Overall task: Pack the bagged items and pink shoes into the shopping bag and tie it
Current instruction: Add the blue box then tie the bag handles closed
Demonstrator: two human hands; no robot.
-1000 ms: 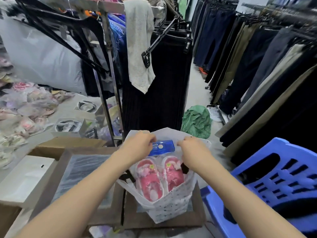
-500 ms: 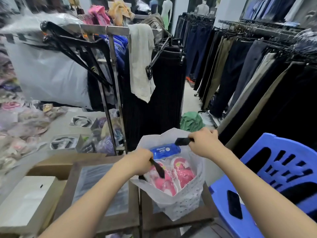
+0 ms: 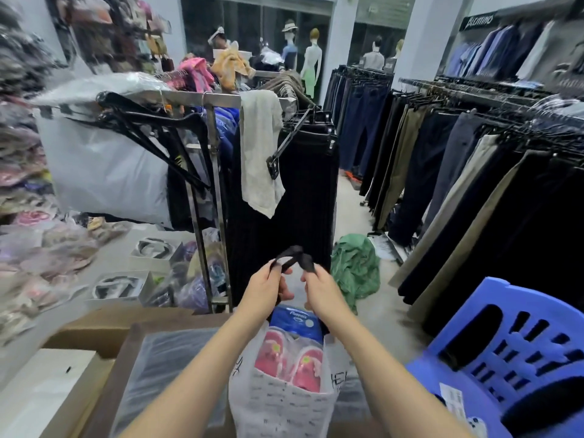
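While the left hand (image 3: 267,287) and right hand (image 3: 319,290) each pinch the thin black strap handles (image 3: 294,251) above the white printed plastic shopping bag (image 3: 278,403), the bagged pink shoes (image 3: 289,358) sit inside it; a slack knot may slip; a hard tug may tip the bag.

left hand (image 3: 268,287), right hand (image 3: 319,289): pinch black handles (image 3: 292,252), raised | shopping bag (image 3: 278,409): holds pink shoes (image 3: 271,355), blue packet (image 3: 297,320)
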